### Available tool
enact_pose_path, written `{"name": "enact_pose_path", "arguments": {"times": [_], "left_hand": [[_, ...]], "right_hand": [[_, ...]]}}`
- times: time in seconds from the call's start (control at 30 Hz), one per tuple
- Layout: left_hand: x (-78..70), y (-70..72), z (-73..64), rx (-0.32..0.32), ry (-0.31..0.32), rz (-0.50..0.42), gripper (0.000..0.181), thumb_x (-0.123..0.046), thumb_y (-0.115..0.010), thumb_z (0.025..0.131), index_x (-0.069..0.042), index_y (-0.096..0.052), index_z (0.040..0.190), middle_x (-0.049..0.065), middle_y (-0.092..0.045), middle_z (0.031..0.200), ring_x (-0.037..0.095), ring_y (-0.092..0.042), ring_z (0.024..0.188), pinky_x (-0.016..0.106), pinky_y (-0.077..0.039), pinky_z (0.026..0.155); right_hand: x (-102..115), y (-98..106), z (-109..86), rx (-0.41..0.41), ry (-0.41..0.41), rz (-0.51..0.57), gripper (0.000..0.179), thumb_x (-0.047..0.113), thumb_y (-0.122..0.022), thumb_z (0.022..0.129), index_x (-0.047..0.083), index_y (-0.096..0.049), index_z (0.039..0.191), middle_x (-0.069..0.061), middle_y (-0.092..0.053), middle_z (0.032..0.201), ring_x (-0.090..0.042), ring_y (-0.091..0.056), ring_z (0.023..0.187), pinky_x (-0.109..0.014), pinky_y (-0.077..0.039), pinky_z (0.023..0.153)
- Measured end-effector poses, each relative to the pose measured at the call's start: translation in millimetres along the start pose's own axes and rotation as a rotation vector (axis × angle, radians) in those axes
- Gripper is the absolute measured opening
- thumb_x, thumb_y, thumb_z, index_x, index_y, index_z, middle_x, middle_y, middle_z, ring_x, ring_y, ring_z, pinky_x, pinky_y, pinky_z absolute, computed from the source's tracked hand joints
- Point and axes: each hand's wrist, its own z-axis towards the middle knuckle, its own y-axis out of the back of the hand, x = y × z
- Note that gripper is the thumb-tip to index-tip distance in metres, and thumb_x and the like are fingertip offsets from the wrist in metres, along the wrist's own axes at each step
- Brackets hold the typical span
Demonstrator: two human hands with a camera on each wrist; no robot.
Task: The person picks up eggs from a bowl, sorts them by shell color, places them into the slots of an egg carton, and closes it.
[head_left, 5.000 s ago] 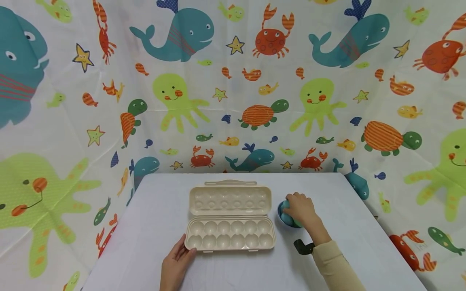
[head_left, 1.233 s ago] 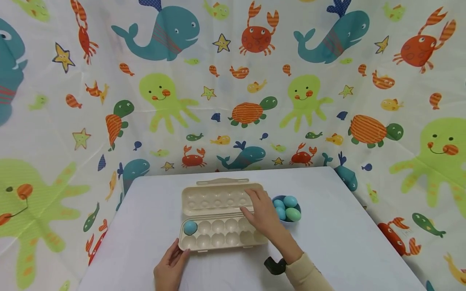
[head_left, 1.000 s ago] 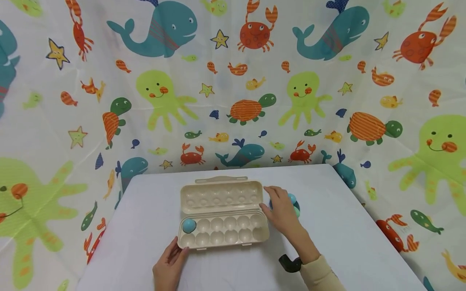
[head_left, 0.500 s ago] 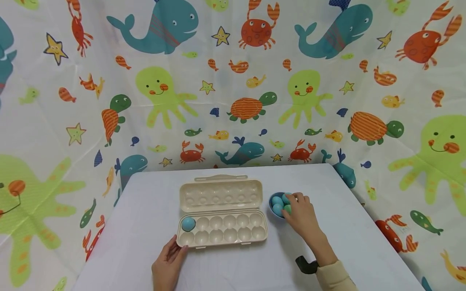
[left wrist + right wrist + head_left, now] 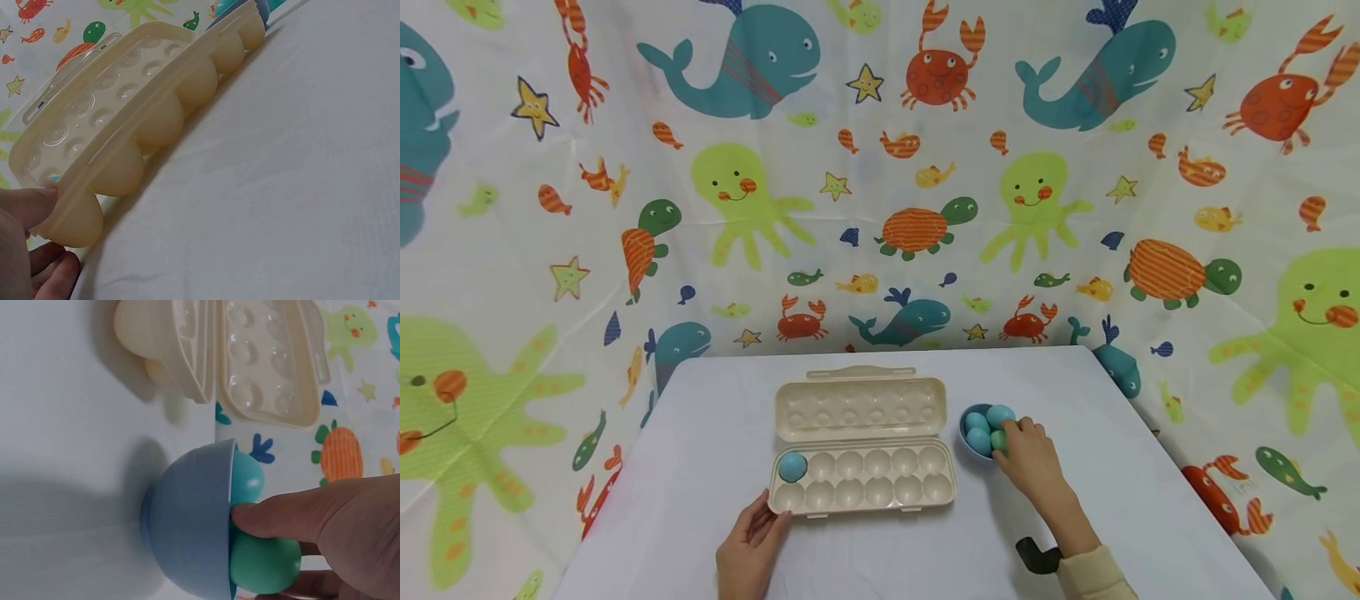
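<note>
A beige egg carton [image 5: 877, 493] lies open on the table, its lid [image 5: 861, 408] folded back. One blue toy egg [image 5: 792, 467] sits in its back-left cup. My left hand [image 5: 748, 546] holds the carton's near-left corner; in the left wrist view the thumb [image 5: 34, 205] lies on the rim, with the fingers below. To the right, a blue bowl [image 5: 190, 519] contains several blue eggs and a green egg [image 5: 265, 565]. My right hand [image 5: 1036, 468] grips the green egg at the bowl's right side, thumb on its near side; the other fingertips are partly hidden behind it.
White cloth covers the table [image 5: 700, 433]. A curtain [image 5: 820, 250] printed with sea animals hangs behind and along both sides. A black strap-like piece [image 5: 1037, 556] sticks out at the right wrist beside the beige sleeve [image 5: 1093, 575].
A blue egg has come into the carton's back-left cup since the oldest frame. My right hand has moved from above the carton back right to the bowl and taken hold of the green egg.
</note>
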Motion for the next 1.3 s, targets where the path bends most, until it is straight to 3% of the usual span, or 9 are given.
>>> {"name": "enact_pose_path", "arguments": {"times": [0.4,0.63,0.73,0.9,1.13,1.3], "left_hand": [[3.0,2.1,-2.1,-0.016,-0.017,-0.019,0.053,-0.025,-0.084,0.083,-0.008,-0.065,0.13,0.018,-0.07,0.126,-0.016,-0.061,0.091,0.003,-0.052,0.079],[3.7,3.5,-1.4,-0.01,-0.019,0.076,0.047,-0.029,-0.073,0.093,-0.009,-0.063,0.134,0.015,-0.067,0.132,-0.022,-0.052,0.094,0.0,-0.049,0.08],[2.6,3.6,-0.1,-0.004,-0.028,0.097,0.043,-0.026,-0.071,0.095,-0.009,-0.063,0.134,0.013,-0.067,0.133,-0.015,-0.057,0.1,0.002,-0.05,0.082],[-0.7,3.2,0.9,0.007,-0.047,0.105,0.043,-0.026,-0.069,0.096,-0.008,-0.063,0.134,0.013,-0.066,0.134,0.013,-0.066,0.113,0.006,-0.053,0.084],[-1.8,3.8,0.2,0.004,-0.051,0.074,0.043,-0.026,-0.07,0.095,-0.007,-0.064,0.133,0.014,-0.067,0.133,-0.01,-0.06,0.102,0.003,-0.051,0.082],[-0.3,2.6,-0.7,0.005,-0.04,0.092,0.043,-0.026,-0.07,0.096,-0.008,-0.063,0.134,0.014,-0.066,0.133,0.019,-0.067,0.113,0.011,-0.056,0.085]], "right_hand": [[0,-2,0.0,0.007,-0.005,0.025,0.039,0.015,-0.075,0.082,-0.007,-0.062,0.112,-0.025,-0.062,0.098,-0.034,-0.057,0.085,-0.051,-0.053,0.071],[7,4,0.8,-0.043,0.0,0.071,0.042,0.014,-0.07,0.081,-0.01,-0.06,0.114,-0.027,-0.061,0.1,-0.036,-0.057,0.085,-0.052,-0.053,0.072],[13,9,2.5,-0.068,-0.005,0.104,0.046,0.014,-0.067,0.082,-0.01,-0.058,0.121,-0.03,-0.061,0.107,-0.038,-0.058,0.09,-0.054,-0.053,0.076],[33,17,4.4,-0.058,-0.02,0.197,0.052,0.016,-0.064,0.087,-0.008,-0.054,0.131,-0.03,-0.058,0.119,-0.04,-0.058,0.102,-0.055,-0.055,0.084],[76,16,6.8,-0.041,0.047,0.319,0.05,0.016,-0.063,0.09,-0.005,-0.054,0.135,-0.023,-0.053,0.124,-0.034,-0.062,0.104,-0.051,-0.058,0.089],[109,8,5.0,-0.064,0.143,0.352,0.046,0.019,-0.067,0.09,0.0,-0.056,0.131,-0.017,-0.056,0.122,-0.025,-0.063,0.095,-0.045,-0.061,0.087]]}}
